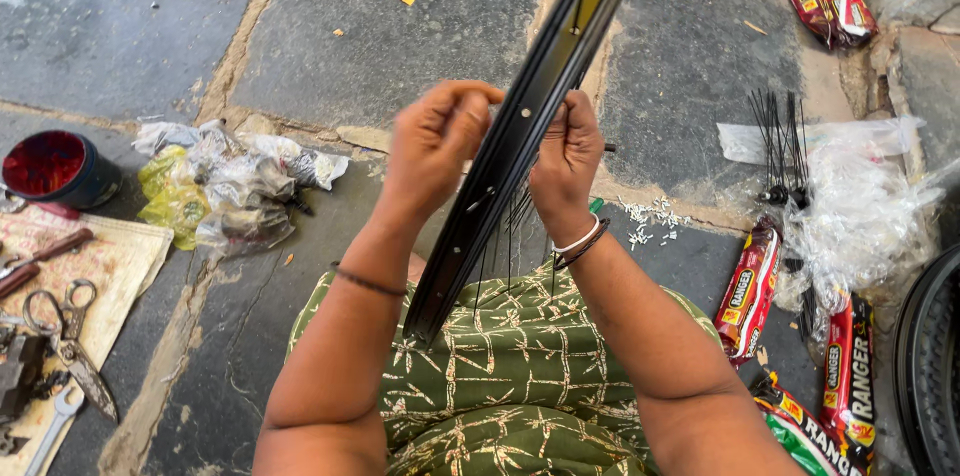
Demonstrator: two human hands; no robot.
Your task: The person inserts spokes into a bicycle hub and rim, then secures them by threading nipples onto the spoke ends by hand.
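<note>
Black wheel rim (pixel 520 126) stands edge-on over the lap, thin spokes (pixel 505 236) hanging below it. Left hand (pixel 435 141) pinches shut at the rim's left side; right hand (pixel 565 151) curls closed on its right edge.

It was a bicycle repair spot on a stone floor (pixel 400 56), with scissors (pixel 68 321), spokes (pixel 782 151) and a tyre (pixel 928 366).

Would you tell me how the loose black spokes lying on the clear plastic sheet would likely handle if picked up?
The spokes look thin and long, so probably light and slightly springy rather than floppy. Lying loose on the crinkled plastic sheet, they would likely roll or scatter if nudged. Being slim, they may slip from fingers unless bunched.
</note>
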